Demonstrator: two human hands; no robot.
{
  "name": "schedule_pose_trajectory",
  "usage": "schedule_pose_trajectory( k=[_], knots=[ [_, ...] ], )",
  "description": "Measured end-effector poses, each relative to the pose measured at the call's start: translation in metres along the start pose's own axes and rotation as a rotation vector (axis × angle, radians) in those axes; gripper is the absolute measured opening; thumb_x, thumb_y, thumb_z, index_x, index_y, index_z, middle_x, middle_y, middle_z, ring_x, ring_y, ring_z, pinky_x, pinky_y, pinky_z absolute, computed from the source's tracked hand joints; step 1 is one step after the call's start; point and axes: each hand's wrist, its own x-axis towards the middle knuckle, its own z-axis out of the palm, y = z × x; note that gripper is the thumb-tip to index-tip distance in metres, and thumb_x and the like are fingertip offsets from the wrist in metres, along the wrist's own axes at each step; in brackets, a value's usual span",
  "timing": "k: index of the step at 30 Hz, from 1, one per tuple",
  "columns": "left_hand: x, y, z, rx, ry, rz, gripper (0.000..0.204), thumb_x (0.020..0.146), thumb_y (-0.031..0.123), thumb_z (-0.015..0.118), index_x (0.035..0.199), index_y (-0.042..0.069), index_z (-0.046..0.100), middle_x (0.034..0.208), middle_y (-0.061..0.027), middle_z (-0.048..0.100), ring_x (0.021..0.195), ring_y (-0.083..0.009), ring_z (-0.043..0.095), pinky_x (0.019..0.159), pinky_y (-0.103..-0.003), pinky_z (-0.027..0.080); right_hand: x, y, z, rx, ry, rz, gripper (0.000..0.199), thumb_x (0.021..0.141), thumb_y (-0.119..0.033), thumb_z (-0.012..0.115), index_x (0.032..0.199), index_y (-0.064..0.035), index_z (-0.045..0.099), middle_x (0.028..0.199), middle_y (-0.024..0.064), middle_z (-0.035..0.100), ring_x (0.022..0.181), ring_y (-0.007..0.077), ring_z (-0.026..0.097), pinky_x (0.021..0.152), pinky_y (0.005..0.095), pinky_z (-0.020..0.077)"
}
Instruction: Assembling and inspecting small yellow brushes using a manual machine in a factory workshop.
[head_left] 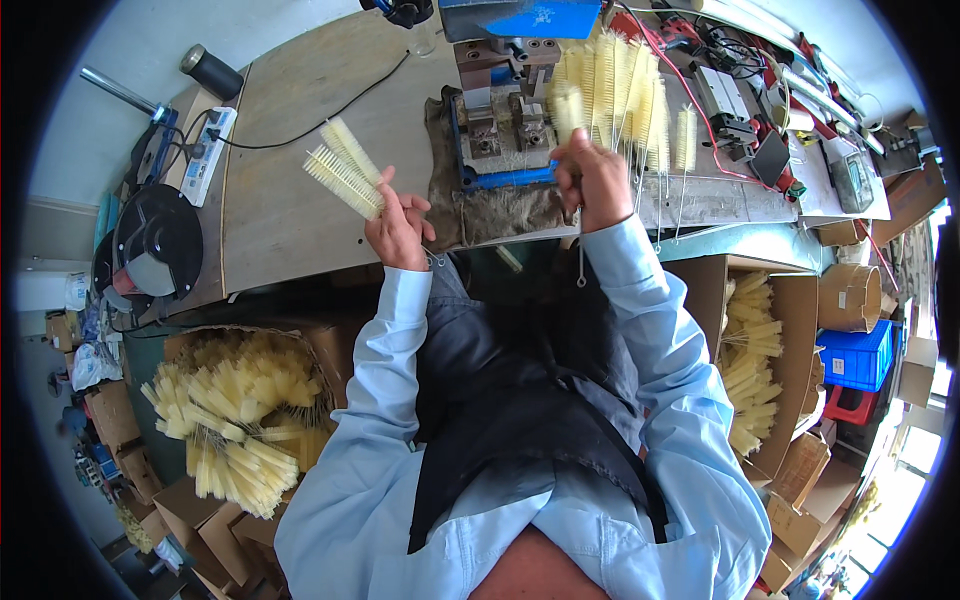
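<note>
My left hand [397,222] is closed around two pale-yellow bottle brushes [345,175]; their bristle ends point up and left, and wire loops show below the palm. On the right, my right hand [597,180] pinches another bottle brush [569,108], bristles upward, its looped wire end hanging below the fist. Between the hands stands a metal fixture [482,138] with a blue base, under the blue head of a press [518,20]. Behind my right hand, a row of similar brushes [610,75] lies on the bench, wire handles toward me.
A brown cloth [450,215] lies under the fixture. Boxes of brushes stand beside me, at left [240,400] and right [752,360]. A power strip [207,158] with a black cable is on the bench's left. Tools and a red wire [690,95] crowd the back right.
</note>
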Motion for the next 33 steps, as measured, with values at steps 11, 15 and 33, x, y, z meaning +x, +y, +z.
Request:
schedule_pose_trajectory(
  k=[11, 15, 33],
  knots=[
    [-0.049, 0.009, 0.017, -0.097, -0.211, -0.110, 0.056, 0.107, 0.049, 0.040, 0.119, -0.003, 0.060, 0.069, -0.0076, 0.059, 0.043, -0.0041, 0.035, 0.039, -0.021, 0.031, 0.027, -0.031, -0.011, -0.429, 0.555, -0.968, 0.035, 0.095, -0.016, 0.067, 0.126, -0.0007, 0.060, 0.117, 0.0157, 0.066, 0.099, 0.0233, 0.065, 0.078, 0.0312, 0.0530],
    [-0.069, 0.011, 0.022, 0.007, -0.325, -0.177, 0.050, 0.107, 0.046, 0.043, 0.111, 0.000, 0.064, 0.068, -0.0050, 0.061, 0.043, -0.0046, 0.038, 0.041, -0.022, 0.029, -0.015, 0.004, 0.040, -0.322, -0.002, -0.336, 0.039, 0.097, -0.031, 0.069, 0.109, 0.0055, 0.068, 0.093, 0.0092, 0.071, 0.082, 0.0138, 0.063, 0.076, 0.0273, 0.0507],
    [-0.025, 0.012, -0.010, 0.046, -0.183, -0.038, 0.056, 0.108, 0.048, 0.039, 0.113, -0.004, 0.060, 0.077, -0.0086, 0.065, 0.052, -0.0084, 0.053, 0.044, -0.022, 0.042, -0.006, 0.021, 0.079, 0.166, -0.295, 0.263, 0.049, 0.106, -0.041, 0.050, 0.106, 0.0072, 0.060, 0.059, 0.0000, 0.041, 0.046, 0.0122, 0.042, 0.045, 0.0298, 0.0391]
  ],
)
